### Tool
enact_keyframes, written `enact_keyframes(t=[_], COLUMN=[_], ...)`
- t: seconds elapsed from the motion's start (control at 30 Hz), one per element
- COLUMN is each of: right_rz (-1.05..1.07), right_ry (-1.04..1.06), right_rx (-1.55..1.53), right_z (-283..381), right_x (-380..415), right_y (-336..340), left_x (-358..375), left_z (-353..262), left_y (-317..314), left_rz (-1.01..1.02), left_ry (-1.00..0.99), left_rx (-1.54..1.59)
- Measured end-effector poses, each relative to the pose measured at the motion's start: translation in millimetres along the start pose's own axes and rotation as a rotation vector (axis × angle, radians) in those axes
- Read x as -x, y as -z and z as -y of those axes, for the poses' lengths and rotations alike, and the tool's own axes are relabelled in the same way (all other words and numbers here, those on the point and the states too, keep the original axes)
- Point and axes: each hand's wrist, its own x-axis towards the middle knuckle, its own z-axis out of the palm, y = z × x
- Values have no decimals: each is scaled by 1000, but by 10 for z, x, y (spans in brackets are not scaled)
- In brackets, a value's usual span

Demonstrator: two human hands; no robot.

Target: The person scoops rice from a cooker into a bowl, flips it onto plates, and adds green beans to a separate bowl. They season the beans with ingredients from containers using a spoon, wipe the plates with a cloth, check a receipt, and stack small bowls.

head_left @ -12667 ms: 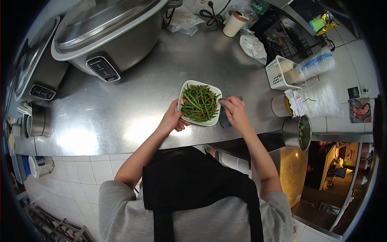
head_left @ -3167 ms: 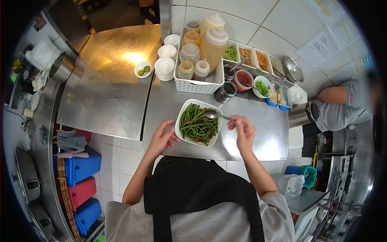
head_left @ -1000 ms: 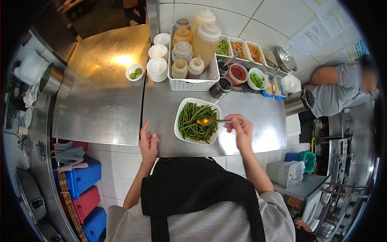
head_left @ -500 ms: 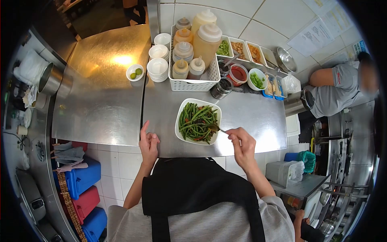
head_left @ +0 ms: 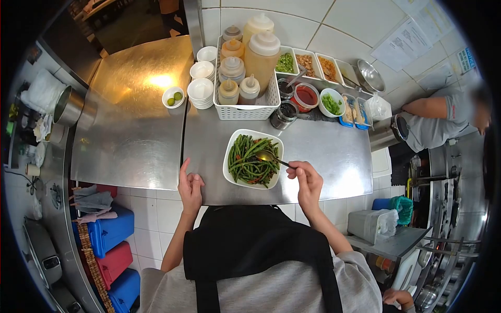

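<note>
A white square bowl (head_left: pixel 227 174) stands near the front edge of the steel counter, filled with green beans (head_left: pixel 249 169) flecked with red bits. My right hand (head_left: pixel 308 182) is closed around the dark handle of a spoon (head_left: pixel 266 156). The spoon's bowl end lies over the beans, on their right half. Left of the dish, my left hand (head_left: pixel 191 188) is at the counter's edge, its index finger stretched out and the thumb apart. It holds nothing and does not touch the bowl.
Behind the bowl, a white basket (head_left: pixel 245 112) holds several sauce bottles. Stacked white dishes (head_left: pixel 200 91) and a small bowl of green limes (head_left: pixel 174 103) stand to its left. Jars, a red sauce tub (head_left: pixel 306 97) and ingredient trays (head_left: pixel 307 66) line the right. A co-worker (head_left: pixel 436 122) is at far right.
My right hand has moved a little left with the spoon, whose bowl end now lies further in over the beans, facing up more. My left hand stays nearly in place.
</note>
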Motion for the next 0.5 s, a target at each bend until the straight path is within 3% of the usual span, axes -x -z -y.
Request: enact_keyframes(t=[0.03, 0.1, 0.2, 0.43, 0.5], right_rz=[4, -101, -121, -236, -339], right_ry=[2, -355, -372, 67, 203], right_rx=[-3, -540, -674, -554, -121], right_z=[-74, -143, -115, -35, -257], right_x=[-21, -113, -334, -1246, -1467], right_y=[22, 70, 178, 611, 707], left_x=[1, -1, 0, 5, 3], left_z=[-4, -11, -17, 64, 91], left_y=[-6, -12, -17, -22, -25], left_rz=[-5, -15, -16, -54, -48], left_ry=[-1, 7, 1, -20, -66], left_rx=[-2, -41, -65, -57, -90])
